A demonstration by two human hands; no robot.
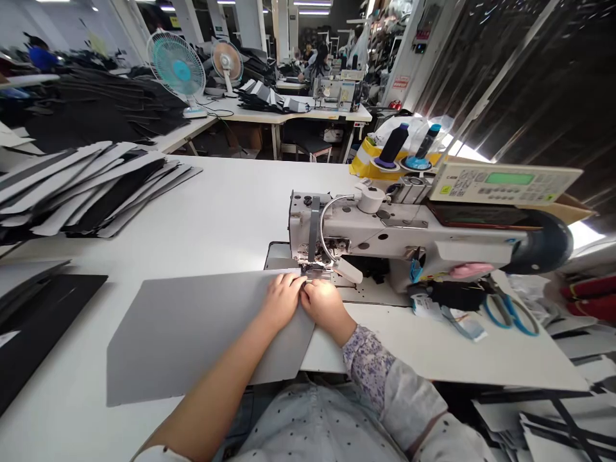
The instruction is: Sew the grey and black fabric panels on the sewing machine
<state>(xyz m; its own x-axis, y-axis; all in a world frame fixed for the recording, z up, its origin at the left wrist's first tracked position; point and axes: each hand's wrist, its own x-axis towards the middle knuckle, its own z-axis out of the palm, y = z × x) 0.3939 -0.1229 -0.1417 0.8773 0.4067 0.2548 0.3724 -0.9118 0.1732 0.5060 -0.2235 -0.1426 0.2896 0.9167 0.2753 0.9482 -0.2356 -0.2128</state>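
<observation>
A large grey fabric panel lies flat on the white table, its right end under the needle of a white sewing machine. My left hand rests on the panel's right end, fingers curled and pressed down by the presser foot. My right hand sits beside it, touching it, fingers bent and pinching the fabric edge just in front of the needle.
A stack of black and white cut pieces lies at the left, dark panels nearer. Blue scissors lie right of the machine. Thread cones and a control panel stand behind it. Fans and other workers are farther back.
</observation>
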